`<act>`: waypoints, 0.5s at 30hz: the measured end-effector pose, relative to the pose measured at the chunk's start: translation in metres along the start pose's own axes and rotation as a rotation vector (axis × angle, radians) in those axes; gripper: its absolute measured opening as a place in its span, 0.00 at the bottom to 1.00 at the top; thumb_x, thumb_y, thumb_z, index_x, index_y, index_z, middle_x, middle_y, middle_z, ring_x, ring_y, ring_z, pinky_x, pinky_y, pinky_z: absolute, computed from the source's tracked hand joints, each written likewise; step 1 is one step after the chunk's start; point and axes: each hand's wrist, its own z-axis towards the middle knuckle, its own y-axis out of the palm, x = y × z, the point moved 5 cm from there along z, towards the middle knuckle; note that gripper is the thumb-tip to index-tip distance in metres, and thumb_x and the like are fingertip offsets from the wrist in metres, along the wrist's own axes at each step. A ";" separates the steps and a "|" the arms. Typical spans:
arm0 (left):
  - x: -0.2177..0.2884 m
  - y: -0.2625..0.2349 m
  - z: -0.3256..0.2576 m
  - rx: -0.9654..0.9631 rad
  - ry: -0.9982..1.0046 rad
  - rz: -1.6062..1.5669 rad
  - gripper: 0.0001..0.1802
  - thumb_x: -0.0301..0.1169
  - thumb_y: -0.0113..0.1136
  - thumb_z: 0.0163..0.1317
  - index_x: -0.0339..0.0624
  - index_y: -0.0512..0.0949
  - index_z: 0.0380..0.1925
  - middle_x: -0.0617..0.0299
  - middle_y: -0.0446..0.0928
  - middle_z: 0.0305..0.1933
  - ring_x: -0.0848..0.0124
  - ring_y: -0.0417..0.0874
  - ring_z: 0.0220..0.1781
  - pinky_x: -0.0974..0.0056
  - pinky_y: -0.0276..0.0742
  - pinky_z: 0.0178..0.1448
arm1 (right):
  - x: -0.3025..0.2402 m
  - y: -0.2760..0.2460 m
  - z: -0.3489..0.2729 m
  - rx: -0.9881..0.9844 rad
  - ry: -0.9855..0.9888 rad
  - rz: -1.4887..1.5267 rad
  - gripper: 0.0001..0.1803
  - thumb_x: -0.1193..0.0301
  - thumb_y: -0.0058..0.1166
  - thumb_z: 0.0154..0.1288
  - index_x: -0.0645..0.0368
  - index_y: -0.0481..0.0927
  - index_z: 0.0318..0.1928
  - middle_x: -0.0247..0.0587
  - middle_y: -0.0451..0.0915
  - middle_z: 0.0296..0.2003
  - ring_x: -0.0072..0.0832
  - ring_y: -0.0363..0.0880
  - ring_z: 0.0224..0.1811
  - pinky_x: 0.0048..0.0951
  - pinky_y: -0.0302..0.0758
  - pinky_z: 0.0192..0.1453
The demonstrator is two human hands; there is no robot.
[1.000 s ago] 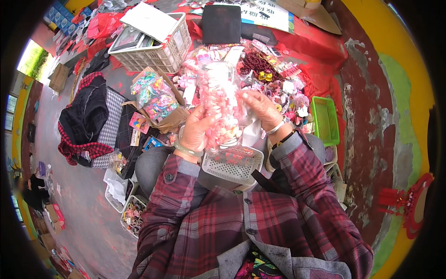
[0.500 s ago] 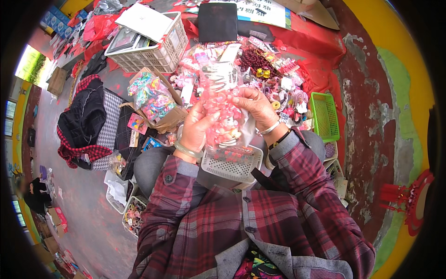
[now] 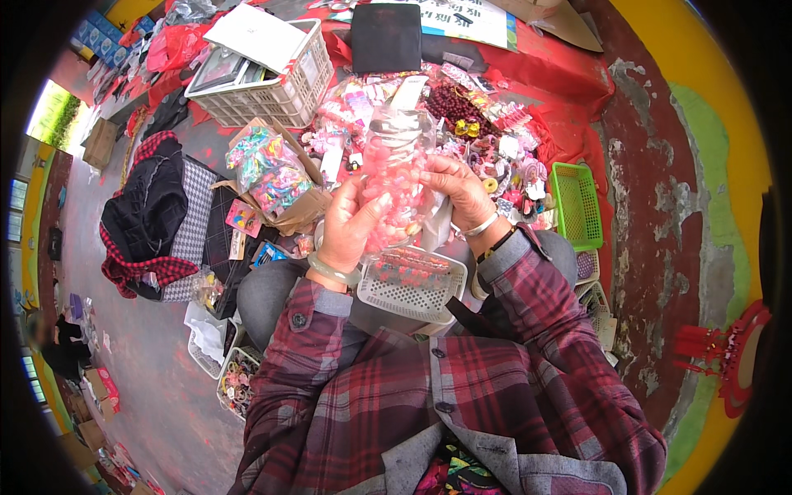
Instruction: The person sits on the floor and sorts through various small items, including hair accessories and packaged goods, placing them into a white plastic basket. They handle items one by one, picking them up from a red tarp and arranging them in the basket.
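Note:
My left hand (image 3: pixel 350 224) and my right hand (image 3: pixel 455 188) both grip a clear plastic bag (image 3: pixel 394 172) full of small pink and red items, held upright in front of me. The left hand cups the bag's lower left side. The right hand pinches its right edge. Just below the bag, a small white plastic basket (image 3: pixel 412 287) rests on my lap, with red items inside. A pale bangle sits on my left wrist and a silver one on my right.
A red cloth (image 3: pixel 569 74) ahead carries heaps of small colourful accessories (image 3: pixel 487 140). A large white crate (image 3: pixel 272 82) stands at back left, a cardboard box of bagged items (image 3: pixel 272 177) at left, a green basket (image 3: pixel 576 205) at right, dark clothing (image 3: pixel 148 206) on the floor.
The bag has been raised slightly and turned between my hands. My fingers have shifted their hold along its sides. The basket on my lap has not moved.

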 end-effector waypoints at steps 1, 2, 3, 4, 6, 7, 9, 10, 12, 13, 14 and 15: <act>-0.001 -0.003 0.000 0.026 0.000 0.029 0.16 0.23 0.53 0.62 0.36 0.69 0.50 0.61 0.75 0.48 0.76 0.76 0.48 0.68 0.74 0.52 | -0.001 0.002 -0.001 -0.018 0.012 0.010 0.13 0.78 0.56 0.58 0.64 0.79 0.45 0.39 0.82 0.39 0.23 0.80 0.41 0.23 0.75 0.48; -0.002 -0.005 -0.001 0.052 0.000 0.058 0.16 0.23 0.53 0.62 0.35 0.70 0.50 0.61 0.75 0.47 0.76 0.76 0.47 0.69 0.74 0.51 | -0.002 0.004 -0.001 -0.018 0.014 0.000 0.13 0.78 0.56 0.58 0.64 0.78 0.45 0.39 0.82 0.39 0.23 0.80 0.41 0.23 0.75 0.48; -0.002 -0.007 -0.001 0.079 0.000 0.088 0.15 0.23 0.52 0.62 0.35 0.70 0.50 0.61 0.76 0.47 0.76 0.77 0.47 0.69 0.74 0.51 | -0.004 0.007 -0.002 -0.019 0.017 -0.010 0.13 0.78 0.56 0.58 0.64 0.78 0.45 0.39 0.82 0.40 0.23 0.80 0.41 0.23 0.75 0.48; -0.002 -0.007 -0.001 0.082 -0.016 0.044 0.14 0.23 0.52 0.63 0.35 0.71 0.49 0.62 0.76 0.46 0.77 0.77 0.46 0.69 0.74 0.51 | -0.004 0.008 -0.002 -0.019 0.019 -0.019 0.13 0.78 0.56 0.58 0.64 0.78 0.45 0.39 0.82 0.40 0.24 0.80 0.41 0.23 0.75 0.48; 0.002 -0.001 0.000 0.086 -0.049 -0.045 0.13 0.24 0.51 0.64 0.34 0.72 0.48 0.62 0.77 0.44 0.77 0.77 0.44 0.70 0.74 0.50 | -0.001 0.005 -0.001 0.008 0.031 -0.040 0.14 0.77 0.56 0.58 0.64 0.78 0.46 0.38 0.82 0.40 0.23 0.80 0.41 0.22 0.74 0.49; 0.000 0.000 0.000 0.103 -0.068 -0.076 0.12 0.25 0.51 0.64 0.34 0.73 0.47 0.62 0.77 0.43 0.77 0.78 0.44 0.70 0.74 0.50 | 0.001 0.003 0.000 0.022 0.037 -0.050 0.14 0.77 0.56 0.59 0.64 0.78 0.47 0.38 0.81 0.40 0.23 0.79 0.41 0.22 0.74 0.49; -0.002 -0.002 -0.001 0.138 -0.100 -0.137 0.11 0.26 0.52 0.64 0.35 0.74 0.46 0.63 0.78 0.42 0.77 0.78 0.42 0.70 0.74 0.48 | 0.005 0.000 0.002 0.024 0.046 -0.111 0.16 0.75 0.58 0.58 0.63 0.77 0.47 0.36 0.81 0.39 0.21 0.79 0.40 0.22 0.73 0.48; -0.004 -0.006 -0.002 0.160 -0.104 -0.131 0.11 0.27 0.52 0.64 0.35 0.74 0.45 0.62 0.78 0.42 0.77 0.78 0.42 0.71 0.74 0.48 | 0.007 -0.002 0.003 0.026 0.050 -0.142 0.16 0.74 0.59 0.58 0.63 0.77 0.48 0.35 0.81 0.39 0.21 0.78 0.39 0.22 0.73 0.48; -0.013 -0.015 -0.001 0.202 -0.114 -0.120 0.11 0.28 0.53 0.64 0.35 0.75 0.44 0.62 0.78 0.42 0.77 0.78 0.42 0.71 0.74 0.48 | 0.013 -0.007 0.006 0.018 0.048 -0.317 0.17 0.73 0.61 0.57 0.62 0.77 0.48 0.34 0.80 0.38 0.20 0.77 0.38 0.21 0.72 0.46; -0.017 -0.019 -0.001 0.227 -0.109 -0.118 0.11 0.28 0.53 0.64 0.35 0.75 0.44 0.62 0.78 0.41 0.77 0.78 0.42 0.71 0.74 0.48 | 0.014 -0.009 0.007 0.015 0.046 -0.404 0.18 0.72 0.62 0.56 0.62 0.77 0.48 0.34 0.79 0.37 0.20 0.77 0.38 0.21 0.72 0.46; -0.018 -0.022 0.000 0.255 -0.103 -0.114 0.11 0.29 0.53 0.64 0.35 0.75 0.44 0.62 0.78 0.41 0.77 0.78 0.42 0.71 0.74 0.48 | 0.014 -0.002 0.008 0.030 -0.007 -0.484 0.18 0.71 0.63 0.55 0.61 0.77 0.47 0.34 0.79 0.35 0.19 0.76 0.36 0.22 0.73 0.40; -0.018 -0.025 0.001 0.283 -0.097 -0.111 0.11 0.30 0.53 0.64 0.35 0.75 0.43 0.62 0.78 0.41 0.77 0.78 0.42 0.71 0.74 0.48 | 0.015 0.001 0.006 0.020 0.078 -0.505 0.18 0.70 0.63 0.55 0.61 0.78 0.47 0.34 0.79 0.37 0.19 0.76 0.38 0.22 0.73 0.43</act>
